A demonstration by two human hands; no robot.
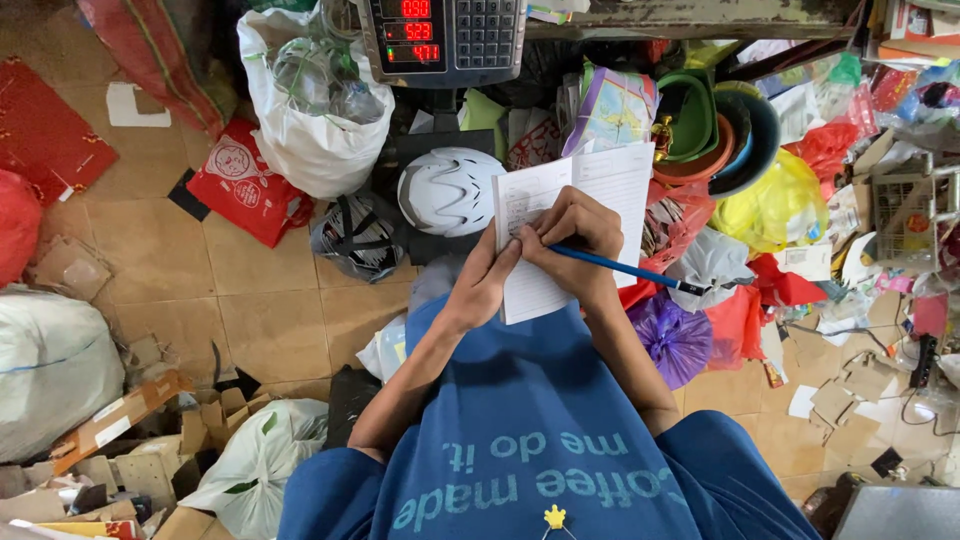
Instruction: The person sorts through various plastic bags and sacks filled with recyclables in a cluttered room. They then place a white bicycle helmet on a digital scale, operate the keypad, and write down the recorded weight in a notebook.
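Gripping blue pen (pixel 625 268) in right hand (pixel 575 232), left hand (pixel 487 283) steadying notebook (pixel 580 195)

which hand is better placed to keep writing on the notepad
Right. The right hand already grips the blue pen with its tip on the notepad; the left hand only steadies the pad's lower left edge.
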